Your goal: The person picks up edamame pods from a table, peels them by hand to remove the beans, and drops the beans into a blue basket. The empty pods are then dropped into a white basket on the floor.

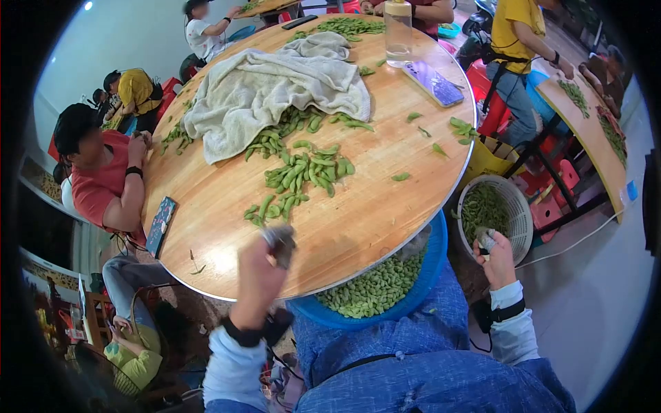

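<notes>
My left hand [263, 265] is over the near edge of the round table, close to a pile of green edamame pods [306, 172]. Its fingers wear something grey and are smeared by motion, so whether they hold anything is hidden. Off to the right, my right hand [496, 256] is closed in a pinch at the near rim of a white basket [521, 213] with green pods or hulls [484, 206] in it. Grey coverings sit on its fingertips too; what they pinch does not show. On my lap rests a blue basin [441, 258] of shelled beans [372, 288].
A grey towel [275, 96] covers part of the pods on the table [385, 151]. A clear bottle [398, 38], a purple-cased phone [434, 84] and a dark patterned phone [161, 226] lie around it. A person in red [103, 168] sits left; others work nearby.
</notes>
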A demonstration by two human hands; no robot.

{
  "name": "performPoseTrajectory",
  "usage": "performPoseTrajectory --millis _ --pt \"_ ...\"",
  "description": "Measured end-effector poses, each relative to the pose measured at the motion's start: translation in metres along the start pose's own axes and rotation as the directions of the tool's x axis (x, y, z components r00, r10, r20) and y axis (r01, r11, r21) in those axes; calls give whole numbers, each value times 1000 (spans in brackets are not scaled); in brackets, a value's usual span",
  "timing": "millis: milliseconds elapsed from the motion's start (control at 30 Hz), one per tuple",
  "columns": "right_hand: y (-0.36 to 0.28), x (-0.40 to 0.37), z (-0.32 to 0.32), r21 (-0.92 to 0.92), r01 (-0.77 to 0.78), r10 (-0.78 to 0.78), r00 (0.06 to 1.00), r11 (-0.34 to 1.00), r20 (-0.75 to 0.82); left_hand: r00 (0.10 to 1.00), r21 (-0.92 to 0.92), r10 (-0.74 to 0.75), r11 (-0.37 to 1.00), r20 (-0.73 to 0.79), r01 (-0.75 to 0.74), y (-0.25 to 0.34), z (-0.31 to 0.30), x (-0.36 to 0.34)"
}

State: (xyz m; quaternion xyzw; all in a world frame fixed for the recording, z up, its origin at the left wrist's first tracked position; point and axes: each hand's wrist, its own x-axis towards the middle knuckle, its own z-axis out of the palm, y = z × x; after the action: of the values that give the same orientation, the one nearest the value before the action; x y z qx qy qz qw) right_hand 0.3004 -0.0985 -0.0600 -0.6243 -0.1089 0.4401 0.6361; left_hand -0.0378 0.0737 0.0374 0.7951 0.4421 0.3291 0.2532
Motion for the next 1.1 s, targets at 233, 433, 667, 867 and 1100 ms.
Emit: performPoseTrajectory --millis 233,433,667,867,1100 --pt "4 -12 33 -58 43 -29 975 997 221 986 256 -73 966 152 32 -69 -9 84" --pt "-9 -25 60 -273 276 -176 924 922 340 955 322 45 936 292 -143 -80 -10 91" --pt "-18 -36 63 -290 381 -212 852 878 479 995 174 -74 983 68 61 -78 -29 64" --pt "-13 -52 102 -210 496 -187 635 842 749 957 -543 -281 816 -77 196 -15 -16 20" --pt "-23 -70 160 -87 -225 197 533 971 823 960 -638 -272 752 -68 168 49 50 -21"
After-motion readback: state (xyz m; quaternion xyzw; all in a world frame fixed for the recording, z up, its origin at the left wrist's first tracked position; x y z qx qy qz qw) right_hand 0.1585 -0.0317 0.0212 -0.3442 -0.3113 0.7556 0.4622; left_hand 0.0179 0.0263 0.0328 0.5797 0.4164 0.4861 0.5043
